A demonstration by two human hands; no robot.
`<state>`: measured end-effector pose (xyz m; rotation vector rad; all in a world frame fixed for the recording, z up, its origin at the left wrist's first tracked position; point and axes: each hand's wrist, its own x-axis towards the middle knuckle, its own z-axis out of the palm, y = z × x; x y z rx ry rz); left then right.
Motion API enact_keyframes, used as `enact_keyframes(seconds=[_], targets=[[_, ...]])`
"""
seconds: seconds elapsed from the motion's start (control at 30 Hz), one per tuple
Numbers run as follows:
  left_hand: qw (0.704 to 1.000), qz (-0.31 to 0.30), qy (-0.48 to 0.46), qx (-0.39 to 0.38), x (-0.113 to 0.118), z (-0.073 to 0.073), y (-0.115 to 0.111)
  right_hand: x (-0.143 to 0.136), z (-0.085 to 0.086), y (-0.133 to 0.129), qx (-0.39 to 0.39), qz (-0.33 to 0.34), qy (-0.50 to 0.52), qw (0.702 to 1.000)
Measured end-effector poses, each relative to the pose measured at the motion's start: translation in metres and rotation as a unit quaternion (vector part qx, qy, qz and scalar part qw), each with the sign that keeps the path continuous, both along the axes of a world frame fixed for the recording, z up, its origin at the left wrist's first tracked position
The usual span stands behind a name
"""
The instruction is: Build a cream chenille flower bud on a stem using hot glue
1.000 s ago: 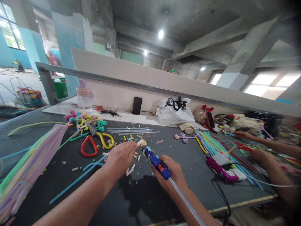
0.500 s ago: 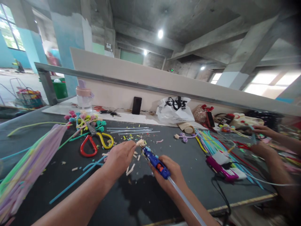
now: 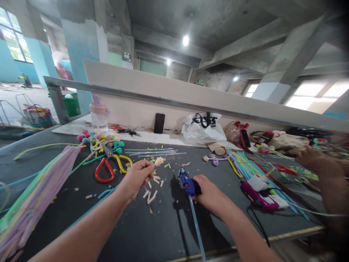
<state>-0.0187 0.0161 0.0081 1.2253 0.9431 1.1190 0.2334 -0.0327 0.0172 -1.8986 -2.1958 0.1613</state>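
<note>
Head view, from the left: a bundle of pastel fuzzy stems [image 3: 46, 182] fans along the bench, with a cluster of fuzzy flowers [image 3: 95, 138] behind it. Scissors [image 3: 108, 150] with one red and one yellow handle lie close beyond my left forearm, which covers part of some blue stems [image 3: 106, 193]. My left hand [image 3: 140, 176] has thumb and fingers pinched together on a small cream tuft [image 3: 159, 161], held above the bench. Cream offcuts [image 3: 152, 197] lie scattered between my hands; clear sticks [image 3: 155, 152] lie beyond. My right hand [image 3: 207, 188] is wrapped round a blue glue gun [image 3: 188, 185], hiding its handle; its nozzle is well apart from the tuft, and a clear rod trails from its back. Farther right are a purple-flowered stem [image 3: 215, 159], a magenta tool [image 3: 259, 198] on more stems, and another person's hand [image 3: 311, 158], blurred.

The dark bench [image 3: 128, 233] is littered with scraps. A pale board [image 3: 122, 78] rises behind it, under a concrete ceiling with lit lamps [image 3: 185, 40].

Black lettering crosses the white bag [image 3: 203, 136], but folds and straps keep me from reading it; a green sign [image 3: 200, 81] is too small to read.
</note>
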Motion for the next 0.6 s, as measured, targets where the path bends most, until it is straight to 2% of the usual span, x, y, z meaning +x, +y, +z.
enact_keyframes(seconds=[0.07, 0.17, 0.23, 0.33, 0.4, 0.47, 0.53, 0.6], targets=[[1.000, -0.006, -0.013, -0.017, 0.000, 0.001, -0.002, 0.008, -0.002, 0.003, -0.043, -0.003, -0.010, 0.999], [0.999, -0.009, -0.022, -0.029, -0.002, 0.004, -0.004, 0.015, -0.002, 0.005, -0.067, -0.001, -0.022, 0.998], [0.999, -0.016, -0.032, -0.037, -0.003, 0.007, -0.005, 0.013, 0.001, 0.004, -0.042, -0.020, -0.042, 0.998], [0.996, -0.038, -0.058, -0.048, -0.005, 0.010, -0.004, -0.007, 0.009, 0.003, 0.054, -0.055, -0.063, 0.995], [0.994, -0.048, -0.076, -0.058, -0.007, 0.011, -0.004, -0.029, 0.011, 0.005, 0.071, -0.010, -0.021, 0.997], [0.991, -0.055, -0.097, -0.071, -0.008, 0.011, -0.003, -0.053, 0.007, 0.009, 0.066, 0.063, 0.008, 0.996], [0.987, -0.066, -0.118, -0.081, -0.009, 0.011, -0.002, -0.072, -0.001, 0.015, 0.062, 0.122, 0.001, 0.991], [0.985, -0.079, -0.129, -0.086, -0.010, 0.010, -0.002, -0.083, -0.011, 0.022, 0.052, 0.142, -0.016, 0.988]])
